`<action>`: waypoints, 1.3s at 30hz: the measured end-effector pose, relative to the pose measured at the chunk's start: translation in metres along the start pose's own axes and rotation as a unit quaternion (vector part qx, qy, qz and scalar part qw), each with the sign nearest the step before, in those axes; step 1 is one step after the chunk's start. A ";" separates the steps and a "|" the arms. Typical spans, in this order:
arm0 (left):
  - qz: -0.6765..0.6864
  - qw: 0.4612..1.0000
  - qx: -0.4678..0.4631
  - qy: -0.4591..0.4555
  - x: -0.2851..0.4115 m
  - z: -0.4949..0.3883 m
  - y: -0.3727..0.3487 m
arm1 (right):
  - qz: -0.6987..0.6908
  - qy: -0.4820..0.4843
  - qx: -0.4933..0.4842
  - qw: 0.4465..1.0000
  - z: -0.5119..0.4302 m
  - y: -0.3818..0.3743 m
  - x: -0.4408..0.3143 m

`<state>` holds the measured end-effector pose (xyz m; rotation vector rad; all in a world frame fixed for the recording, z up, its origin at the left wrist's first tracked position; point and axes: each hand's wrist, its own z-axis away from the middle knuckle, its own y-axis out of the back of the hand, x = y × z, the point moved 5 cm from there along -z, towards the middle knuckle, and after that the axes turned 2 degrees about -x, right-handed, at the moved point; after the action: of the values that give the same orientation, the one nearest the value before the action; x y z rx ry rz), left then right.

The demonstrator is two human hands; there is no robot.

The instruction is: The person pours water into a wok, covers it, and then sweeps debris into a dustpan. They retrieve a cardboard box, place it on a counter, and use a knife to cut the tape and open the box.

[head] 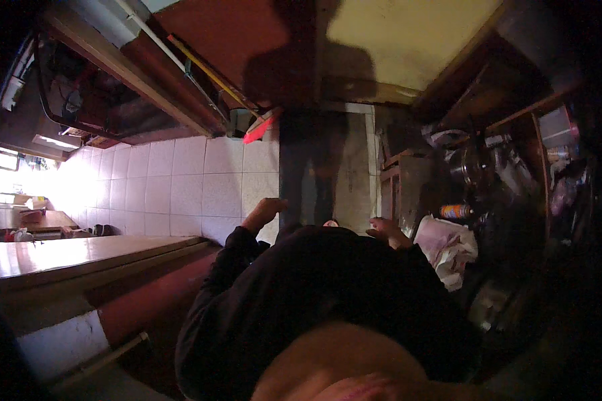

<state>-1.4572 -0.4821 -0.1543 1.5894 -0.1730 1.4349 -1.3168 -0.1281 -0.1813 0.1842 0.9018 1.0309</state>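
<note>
My left hand (266, 211) hangs above the pale floor tiles (185, 185), its fingers loosely bent. I see nothing in it, but its palm side is hidden. On the other side, my right hand (389, 231) is held low beside my body with its fingers slightly apart, and nothing shows in it. Nearest to it is a crumpled white plastic bag (446, 248), which appears separate from the hand. Ahead of me a broom (258, 128) with red bristles and a yellow handle leans against the dark red lower wall.
Beside the broom stands a grey object (238, 123), possibly a dustpan. A wooden frame (394, 173) stands at right, near an orange-labelled can (455, 211) and dim, cluttered shelving (541, 165). A door-like panel (100, 250) is at left. My shadow falls on the wall (411, 45).
</note>
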 end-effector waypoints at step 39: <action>-0.018 0.950 -0.182 -0.252 -0.026 -0.145 0.161 | -0.098 -0.028 0.091 0.991 -0.099 0.103 -0.130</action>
<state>-1.6708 -0.4791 -0.1107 1.6018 -0.6660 0.8767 -1.4827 -0.2036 -0.1173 0.2705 0.9426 0.7589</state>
